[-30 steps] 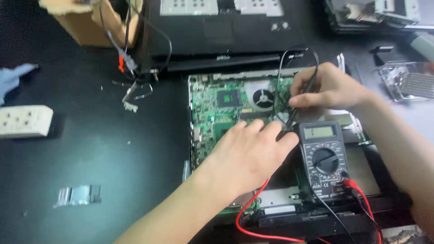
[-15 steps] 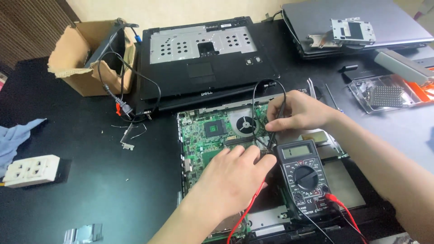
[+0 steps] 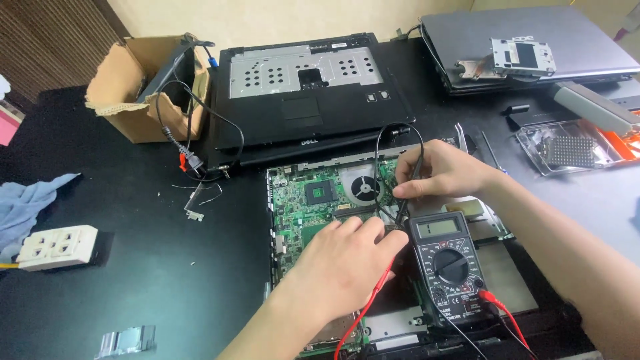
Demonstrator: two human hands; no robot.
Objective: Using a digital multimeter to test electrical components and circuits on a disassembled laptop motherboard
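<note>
- Two hands over an opened laptop's green circuit board [image 3: 303,213], which lies mid-worktop [image 3: 133,267].
- Left hand [image 3: 343,263]: fingers pinched on a red probe [image 3: 381,283], tip down on the board; red lead runs toward the near edge.
- Right hand [image 3: 443,170]: fingers pinched on a black probe [image 3: 408,190], tip on the board near the fan [image 3: 365,187]; black lead loops above.
- Black multimeter [image 3: 450,267] rests just right of the left hand, touching it or nearly.
- Laptop base cover [image 3: 313,87] lies behind the board.
- Cardboard box [image 3: 123,100] far left; white power strip [image 3: 57,247] near left edge; blue cloth [image 3: 27,200] beside it.
</note>
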